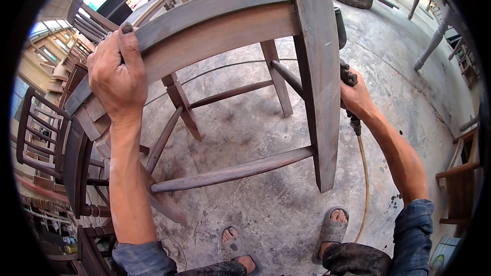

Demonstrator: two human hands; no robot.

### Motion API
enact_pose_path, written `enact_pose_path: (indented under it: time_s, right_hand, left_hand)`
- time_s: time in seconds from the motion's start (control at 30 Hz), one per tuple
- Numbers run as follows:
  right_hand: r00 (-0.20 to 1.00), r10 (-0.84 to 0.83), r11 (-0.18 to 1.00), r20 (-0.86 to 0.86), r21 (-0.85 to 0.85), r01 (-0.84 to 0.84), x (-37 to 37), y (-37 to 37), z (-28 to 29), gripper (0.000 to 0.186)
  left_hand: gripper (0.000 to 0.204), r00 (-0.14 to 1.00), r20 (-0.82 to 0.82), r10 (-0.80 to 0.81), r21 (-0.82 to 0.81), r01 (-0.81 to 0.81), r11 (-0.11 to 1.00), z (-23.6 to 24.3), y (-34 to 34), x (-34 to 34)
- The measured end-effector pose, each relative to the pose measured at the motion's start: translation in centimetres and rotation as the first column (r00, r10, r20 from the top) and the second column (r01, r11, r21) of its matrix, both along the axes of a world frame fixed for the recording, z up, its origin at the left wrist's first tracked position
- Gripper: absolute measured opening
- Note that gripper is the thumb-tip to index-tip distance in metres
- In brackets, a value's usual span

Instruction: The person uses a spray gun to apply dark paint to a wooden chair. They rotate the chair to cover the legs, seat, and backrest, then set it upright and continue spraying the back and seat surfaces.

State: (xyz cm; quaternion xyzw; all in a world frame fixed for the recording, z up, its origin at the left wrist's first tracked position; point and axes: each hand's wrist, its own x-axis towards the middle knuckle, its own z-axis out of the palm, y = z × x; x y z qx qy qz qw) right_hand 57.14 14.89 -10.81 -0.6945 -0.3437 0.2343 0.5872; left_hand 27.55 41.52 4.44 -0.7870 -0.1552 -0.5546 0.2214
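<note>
While the left hand [120, 74] clasps a chair [220, 38], the right hand [359, 96] curls round a spray gun [349, 75].

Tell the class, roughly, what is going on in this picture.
A person is working on a wooden chair. The left hand grips its upper edge, while the right hand holds what looks like a spray gun, partly hidden behind a chair leg. A thin hose runs down from the tool. More wooden furniture stands around.
</note>
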Motion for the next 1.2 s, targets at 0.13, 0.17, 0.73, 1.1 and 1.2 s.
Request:
enact_pose_path:
  time_s: [0.13, 0.17, 0.73, 1.1, 1.2]
  right_hand:
    - [1.000, -0.022, 0.999, -0.010, 0.032, 0.022, 0.0, 0.7, 0.0, 0.019]
    - [1.000, -0.003, 0.999, 0.031, 0.042, 0.001, 0.2, 0.8, -0.3, 0.019]
    - [0.924, -0.078, 0.959, 0.376, 0.282, -0.034, 0.9, 2.3, -0.4, 0.023]
    - [0.957, -0.094, 0.975, 0.275, 0.220, 0.033, -4.0, -4.2, -6.9, 0.034]
    - [0.977, -0.113, 0.977, 0.182, 0.201, 0.076, -4.3, -3.8, -7.3, 0.033]
  left_hand:
    - [0.042, 1.000, 0.005, -0.013, 0.009, 0.013, 1.000, 0.0, 0.0, 0.0]
    - [0.042, 1.000, 0.006, -0.018, 0.010, 0.018, 1.000, 0.0, 0.0, 0.0]
    - [0.040, 0.997, -0.054, 0.053, -0.067, -0.057, 0.996, 0.1, 0.1, -0.4]
    - [0.040, 1.000, 0.006, 0.000, -0.001, 0.000, 1.000, 0.4, 2.7, 1.1]
    - [0.043, 0.998, 0.004, 0.063, -0.027, -0.063, 0.998, 0.6, 3.9, 0.8]
